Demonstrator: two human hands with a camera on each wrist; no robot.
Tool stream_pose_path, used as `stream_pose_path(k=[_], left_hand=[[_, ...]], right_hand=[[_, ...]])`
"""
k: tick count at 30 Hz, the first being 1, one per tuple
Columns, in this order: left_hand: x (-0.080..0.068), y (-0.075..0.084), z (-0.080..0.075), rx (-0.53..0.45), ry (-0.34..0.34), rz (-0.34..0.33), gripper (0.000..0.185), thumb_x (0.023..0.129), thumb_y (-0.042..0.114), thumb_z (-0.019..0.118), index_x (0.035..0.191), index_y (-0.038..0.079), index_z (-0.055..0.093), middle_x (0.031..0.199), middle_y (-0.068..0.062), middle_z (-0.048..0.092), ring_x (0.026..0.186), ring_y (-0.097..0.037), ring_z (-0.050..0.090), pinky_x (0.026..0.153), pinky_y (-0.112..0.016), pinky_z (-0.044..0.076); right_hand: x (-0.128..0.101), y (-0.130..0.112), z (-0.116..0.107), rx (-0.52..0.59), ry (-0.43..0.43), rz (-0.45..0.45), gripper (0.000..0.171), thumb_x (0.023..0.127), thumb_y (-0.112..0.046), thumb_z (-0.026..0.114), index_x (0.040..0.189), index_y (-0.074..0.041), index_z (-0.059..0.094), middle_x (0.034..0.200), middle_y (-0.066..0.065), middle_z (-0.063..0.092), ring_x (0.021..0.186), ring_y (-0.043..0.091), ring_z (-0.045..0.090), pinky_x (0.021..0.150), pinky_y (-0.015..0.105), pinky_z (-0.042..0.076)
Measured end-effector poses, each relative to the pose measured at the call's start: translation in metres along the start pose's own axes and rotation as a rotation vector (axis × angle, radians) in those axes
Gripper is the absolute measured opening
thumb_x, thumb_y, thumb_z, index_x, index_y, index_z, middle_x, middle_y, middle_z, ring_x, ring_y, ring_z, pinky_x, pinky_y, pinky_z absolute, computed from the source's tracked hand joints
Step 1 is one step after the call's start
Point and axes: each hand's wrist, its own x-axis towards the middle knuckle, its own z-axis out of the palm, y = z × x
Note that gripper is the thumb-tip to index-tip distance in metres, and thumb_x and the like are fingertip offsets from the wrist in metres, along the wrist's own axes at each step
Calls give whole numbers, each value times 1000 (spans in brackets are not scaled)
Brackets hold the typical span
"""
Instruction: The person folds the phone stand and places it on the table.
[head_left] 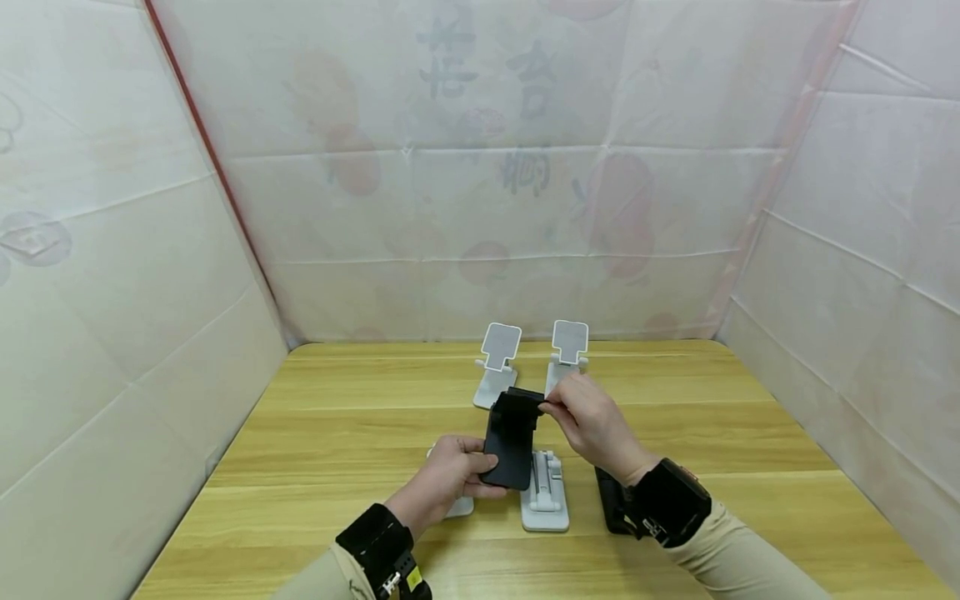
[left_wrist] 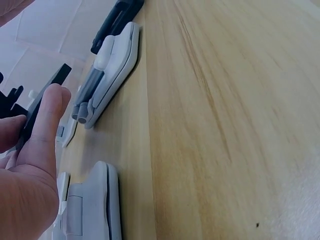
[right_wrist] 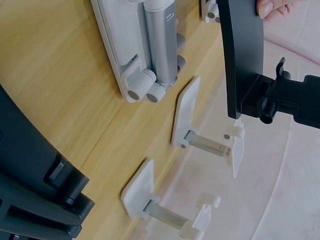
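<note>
A black phone stand (head_left: pixel 510 450), partly unfolded, is held up above the table. My left hand (head_left: pixel 453 471) grips its flat base, thumb on the near face and fingers behind. At its upper end, my right hand (head_left: pixel 592 421) pinches the edge of the hinged part between thumb and fingertips. The right wrist view shows the same black stand (right_wrist: pixel 244 55) with its small holder plate (right_wrist: pixel 307 100) angled off the base; the right hand is out of that view. Below the held stand lies a folded white phone stand (head_left: pixel 545 504).
Two unfolded white stands (head_left: pixel 495 367) (right_wrist: pixel 142 190) stand toward the back. Another folded white stand (left_wrist: pixel 95 205) lies under the left hand. By the right wrist lies a folded black stand (right_wrist: pixel 35 185). Sheet-covered walls (head_left: pixel 480 208) border the wooden table (head_left: pixel 337 425).
</note>
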Motion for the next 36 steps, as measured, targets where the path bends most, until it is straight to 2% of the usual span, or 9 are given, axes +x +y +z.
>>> stream_pose_path(k=[10, 16, 23, 32, 36], left_hand=[[-2, 4, 2, -34, 10, 2, 37, 100, 0, 57, 134, -16, 55, 122, -28, 64, 101, -40, 72, 83, -42, 64], [-1, 6, 0, -50, 6, 0, 38, 100, 0, 57, 135, -15, 55, 124, -27, 64, 103, -39, 72, 84, -42, 63], [-2, 8, 0, -79, -9, 3, 40, 100, 2, 57, 136, -16, 54, 125, -27, 64, 105, -40, 72, 85, -41, 63], [-5, 13, 1, -90, -18, 24, 40, 101, 4, 58, 135, -16, 55, 131, -30, 61, 112, -42, 68, 85, -39, 63], [-4, 14, 1, -110, -16, 29, 41, 101, 5, 58, 136, -16, 54, 131, -31, 62, 112, -41, 69, 86, -39, 63]], right_hand=[[-1, -6, 0, 13, -48, -29, 28, 108, -24, 52, 88, -6, 59, 80, 0, 53, 74, 16, 48, 65, 26, 41], [-3, -8, 3, 12, -34, -76, 29, 108, -23, 51, 86, -5, 58, 79, 0, 52, 72, 16, 47, 62, 27, 41], [-3, -8, 5, 2, -35, -111, 23, 106, -16, 57, 86, -5, 58, 79, 1, 52, 73, 17, 48, 63, 28, 43], [-6, -12, 6, -51, -84, -140, 33, 110, -21, 44, 84, -7, 56, 80, 0, 51, 75, 17, 50, 66, 29, 45], [-8, -14, 6, -69, -113, -150, 31, 111, -20, 45, 84, -7, 55, 81, -1, 53, 77, 16, 53, 69, 29, 47]])
